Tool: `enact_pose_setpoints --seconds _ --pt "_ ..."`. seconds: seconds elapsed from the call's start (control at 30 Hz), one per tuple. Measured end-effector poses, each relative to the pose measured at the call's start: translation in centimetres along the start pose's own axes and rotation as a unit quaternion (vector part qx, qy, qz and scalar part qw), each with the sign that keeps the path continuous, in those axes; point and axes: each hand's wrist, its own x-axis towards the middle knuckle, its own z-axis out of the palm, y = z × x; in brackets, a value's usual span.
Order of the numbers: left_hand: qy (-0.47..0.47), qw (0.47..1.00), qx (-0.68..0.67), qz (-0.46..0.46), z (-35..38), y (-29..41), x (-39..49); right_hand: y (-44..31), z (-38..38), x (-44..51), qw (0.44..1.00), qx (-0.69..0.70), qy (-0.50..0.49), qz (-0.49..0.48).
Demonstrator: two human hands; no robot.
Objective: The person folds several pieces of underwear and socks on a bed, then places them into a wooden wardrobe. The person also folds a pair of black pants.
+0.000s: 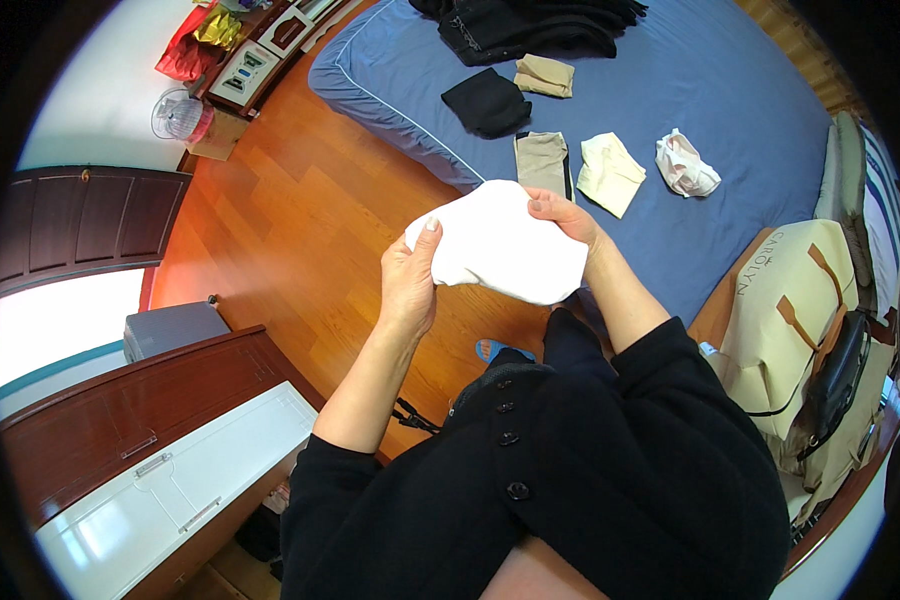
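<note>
Between my two hands I hold a folded white cloth garment, raised over the floor near the bed's edge. My left hand grips its left side, thumb on top. My right hand pinches its upper right edge. On the blue bedsheet beyond lie a folded beige garment with a dark stripe, a pale yellow folded garment and a crumpled white garment. Farther back are a black folded garment, a tan folded one and a pile of black clothes.
At right stands a cream bag with brown handles, bearing writing, beside a black bag. A wardrobe with an open white door is at lower left, near a grey suitcase. Wooden floor runs between wardrobe and bed.
</note>
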Motion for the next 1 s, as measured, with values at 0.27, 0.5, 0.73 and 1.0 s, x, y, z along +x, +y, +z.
enact_pose_setpoints --seconds 0.27,0.5,0.73,1.0 --pt "0.017 0.997 0.046 -0.054 -0.7 -1.0 0.7 0.0 -3.8 -3.2 0.976 -0.17 0.137 -0.008" --pt "-0.035 0.987 0.072 -0.136 -1.1 -3.9 1.2 -0.5 -12.7 -11.7 0.861 -0.206 0.457 -0.085" --pt "-0.056 0.968 0.107 -0.219 1.6 -7.5 3.1 -3.0 -21.3 -17.0 0.819 -0.209 0.502 -0.186" --pt "-0.088 0.952 0.128 -0.264 5.6 -9.5 6.8 -5.8 -30.6 -19.7 0.638 -0.2 0.741 -0.055"
